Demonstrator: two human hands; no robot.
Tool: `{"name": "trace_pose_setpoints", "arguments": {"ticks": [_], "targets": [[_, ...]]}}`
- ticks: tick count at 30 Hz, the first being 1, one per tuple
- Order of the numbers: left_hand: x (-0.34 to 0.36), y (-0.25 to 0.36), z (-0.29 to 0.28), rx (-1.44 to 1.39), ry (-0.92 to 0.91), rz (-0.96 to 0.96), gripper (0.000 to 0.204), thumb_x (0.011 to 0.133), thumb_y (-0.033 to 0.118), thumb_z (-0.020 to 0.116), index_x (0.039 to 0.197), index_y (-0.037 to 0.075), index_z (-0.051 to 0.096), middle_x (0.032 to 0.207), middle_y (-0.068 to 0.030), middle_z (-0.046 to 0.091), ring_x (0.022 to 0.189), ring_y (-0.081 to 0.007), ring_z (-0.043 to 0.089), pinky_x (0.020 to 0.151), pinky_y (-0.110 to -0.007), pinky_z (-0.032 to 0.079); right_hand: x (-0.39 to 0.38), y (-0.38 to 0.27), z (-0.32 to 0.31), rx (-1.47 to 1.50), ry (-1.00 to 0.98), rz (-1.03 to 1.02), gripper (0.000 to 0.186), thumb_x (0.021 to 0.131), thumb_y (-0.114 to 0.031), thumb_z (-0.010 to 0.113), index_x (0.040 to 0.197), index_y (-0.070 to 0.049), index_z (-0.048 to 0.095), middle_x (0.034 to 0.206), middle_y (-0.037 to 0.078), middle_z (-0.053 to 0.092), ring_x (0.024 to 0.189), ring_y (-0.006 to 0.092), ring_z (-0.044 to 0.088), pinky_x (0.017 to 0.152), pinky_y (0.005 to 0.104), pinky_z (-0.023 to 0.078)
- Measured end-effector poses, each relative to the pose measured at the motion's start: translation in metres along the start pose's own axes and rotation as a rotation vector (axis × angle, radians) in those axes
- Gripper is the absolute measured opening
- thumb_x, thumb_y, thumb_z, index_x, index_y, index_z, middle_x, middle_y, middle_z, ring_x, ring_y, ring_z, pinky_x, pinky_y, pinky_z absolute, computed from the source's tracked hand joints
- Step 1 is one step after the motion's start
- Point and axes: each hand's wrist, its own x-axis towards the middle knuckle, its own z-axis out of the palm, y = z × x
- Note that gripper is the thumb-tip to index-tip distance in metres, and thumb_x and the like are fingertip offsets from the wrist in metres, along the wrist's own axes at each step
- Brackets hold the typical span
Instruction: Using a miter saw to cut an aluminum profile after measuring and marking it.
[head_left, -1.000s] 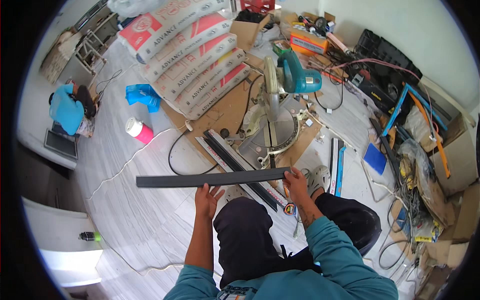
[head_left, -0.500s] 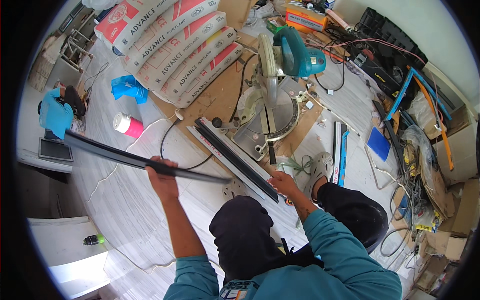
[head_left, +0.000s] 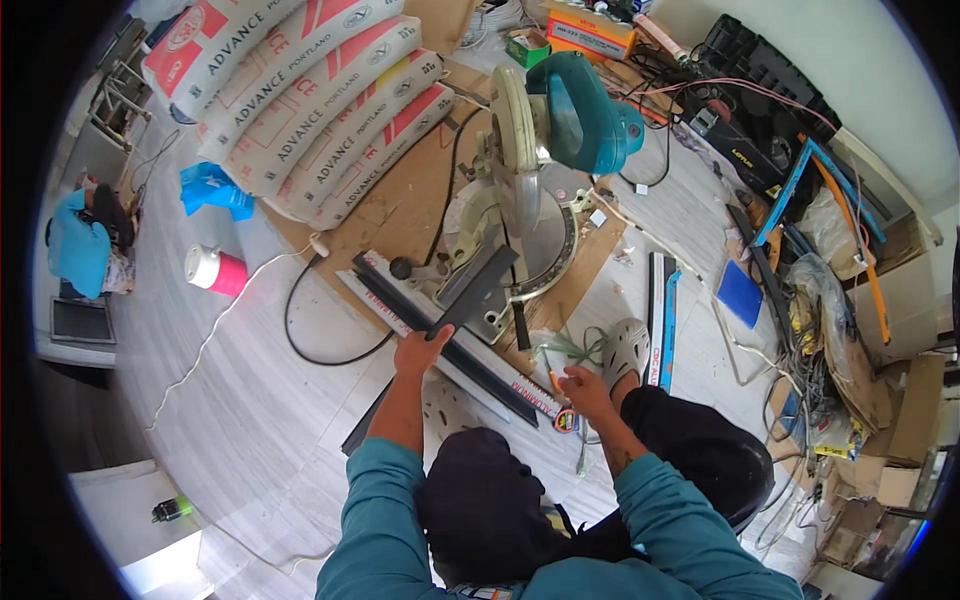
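My left hand (head_left: pixel 422 350) is closed round a dark metal bar (head_left: pixel 482 283). The bar slants from beside my left forearm up to the mitre saw (head_left: pixel 580 115), its far end over the saw's base. Beneath it, further black and white bars (head_left: pixel 490 385) with printed film lie on the floor. By their near end sits a small round tape measure (head_left: pixel 566 420). Just above that, my right hand (head_left: pixel 588 392) has curled fingers with a thin orange thing (head_left: pixel 553 380) at their tips, too small to name.
Stacked cement bags (head_left: pixel 330 120) stand at the far left, near a pink-and-white jug (head_left: pixel 215 270). A black power cord (head_left: pixel 300 330) loops over the floor. Another bar (head_left: pixel 655 320) lies right of my shoe (head_left: pixel 626 350). Cables, cardboard (head_left: pixel 915 415) and tools crowd the right side.
My left hand has swung the dark bar from the left to over the saw base, turning it. My right hand has drawn back from the floor bars' near end.
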Motion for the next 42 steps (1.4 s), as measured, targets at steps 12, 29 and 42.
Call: {"name": "trace_pose_setpoints", "arguments": {"ticks": [12,29,42], "targets": [[0.025,0.056,-0.007,-0.004,0.184,-0.13,0.086,0.069,0.074,0.066,0.114,0.001,0.06,0.1,-0.0206,0.07,0.101,-0.0375,0.066,0.084,-0.047,0.052,0.048,-0.05,-0.045,0.466,0.195,-0.05,0.037,0.093,-0.02,0.064,0.123,-0.001,0.059,0.09,0.003,0.066,0.075,0.0095,0.06,0.062,0.023,0.046],[0.051,0.051,0.013,-0.094,0.256,0.064,0.081,0.078,0.062,0.067,0.134,0.007,0.045,0.092,-0.0212,0.07,0.089,-0.0385,0.068,0.079,-0.046,0.053,0.004,-0.311,-0.137,0.34,0.427,-0.789,0.028,0.096,-0.021,0.063,0.117,-0.002,0.063,0.1,0.007,0.069,0.084,0.013,0.065,0.074,0.0262,0.05],[0.039,0.073,-0.021,0.054,-0.058,-0.046,0.088,0.08,0.065,0.064,0.138,0.003,0.039,0.111,-0.0238,0.066,0.109,-0.0377,0.063,0.091,-0.046,0.05,0.0,-0.332,-0.137,0.2,0.426,-0.853,0.027,0.094,-0.019,0.065,0.114,-0.001,0.065,0.097,0.006,0.07,0.084,0.0125,0.066,0.074,0.0254,0.05]]}}
